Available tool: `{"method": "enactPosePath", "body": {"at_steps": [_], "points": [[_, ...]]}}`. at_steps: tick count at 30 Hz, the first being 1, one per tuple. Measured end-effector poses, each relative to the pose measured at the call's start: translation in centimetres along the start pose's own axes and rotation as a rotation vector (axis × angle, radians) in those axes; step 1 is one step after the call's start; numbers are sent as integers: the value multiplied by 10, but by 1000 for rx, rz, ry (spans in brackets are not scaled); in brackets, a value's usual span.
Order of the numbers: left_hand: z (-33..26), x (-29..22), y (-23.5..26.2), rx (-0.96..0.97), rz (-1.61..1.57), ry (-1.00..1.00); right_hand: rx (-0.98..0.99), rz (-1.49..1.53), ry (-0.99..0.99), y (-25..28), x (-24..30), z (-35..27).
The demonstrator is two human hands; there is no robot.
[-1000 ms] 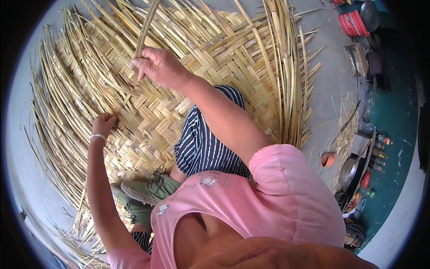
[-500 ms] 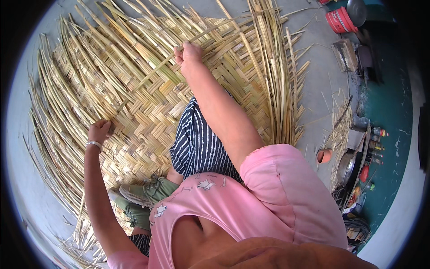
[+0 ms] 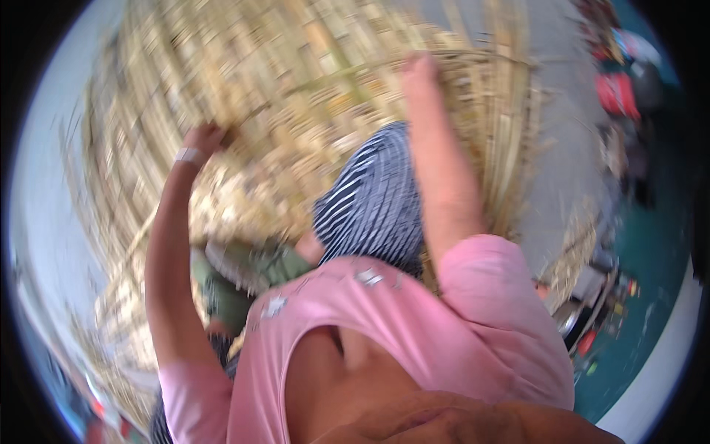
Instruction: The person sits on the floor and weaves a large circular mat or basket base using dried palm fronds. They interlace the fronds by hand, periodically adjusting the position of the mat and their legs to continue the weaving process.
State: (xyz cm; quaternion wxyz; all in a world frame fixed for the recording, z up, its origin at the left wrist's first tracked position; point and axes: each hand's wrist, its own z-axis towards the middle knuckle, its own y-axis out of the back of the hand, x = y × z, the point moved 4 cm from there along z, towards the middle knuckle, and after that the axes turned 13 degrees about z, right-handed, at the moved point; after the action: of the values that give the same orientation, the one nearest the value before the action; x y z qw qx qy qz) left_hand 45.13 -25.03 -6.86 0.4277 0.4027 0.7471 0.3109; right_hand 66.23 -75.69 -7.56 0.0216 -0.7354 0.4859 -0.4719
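Observation:
A large mat of woven pale reed strips lies on the floor in front of me, blurred by motion. One long reed strip runs slantwise across it, between my hands and on past the right one. My left hand, with a light band at the wrist, is closed at the strip's near-left end, low over the weave. Farther off to the right, my right hand is closed on the same strip; its fingertips are smeared. Loose unwoven strips fan out at the mat's far left.
Upright strips edge the mat on the right. Beyond them stand a red bucket, scattered straw and household items along a green floor area. My striped-trousered knee and a green shoe rest on or by the mat.
My view has shifted, so the mat and goods sit differently and look blurred. My right hand has moved right along the strip, farther from my left hand, and its arm is straighter.

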Motion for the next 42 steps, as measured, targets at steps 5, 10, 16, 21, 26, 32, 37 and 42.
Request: {"method": "enactPosePath", "body": {"at_steps": [5, 10, 16, 21, 26, 32, 37, 42], "points": [[-16, -66, 18, -132, 246, -27, 101, -593, 302, -14, 16, -75], [-34, -97, 14, -127, 143, 234, 864, -1526, 1057, -57, -41, -161], [-43, -141, 21, -83, 193, 452, 1208, -2048, 1059, -69, -99, -174], [-43, -153, 9, -145, 285, 475, 1211, -2070, 960, -75, -96, -167], [-37, -149, 4, -156, 229, 458, 1226, -1967, 992, -95, -88, -185], [-37, -147, -1, -192, 213, 480, 1169, -2088, 932, -108, -104, -173], [-44, -145, 3, -200, 244, 468, 1196, -2104, 635, -92, -87, -181], [-42, -136, 0, -184, 196, 408, 1229, -2175, 501, -91, -88, -171]]}}
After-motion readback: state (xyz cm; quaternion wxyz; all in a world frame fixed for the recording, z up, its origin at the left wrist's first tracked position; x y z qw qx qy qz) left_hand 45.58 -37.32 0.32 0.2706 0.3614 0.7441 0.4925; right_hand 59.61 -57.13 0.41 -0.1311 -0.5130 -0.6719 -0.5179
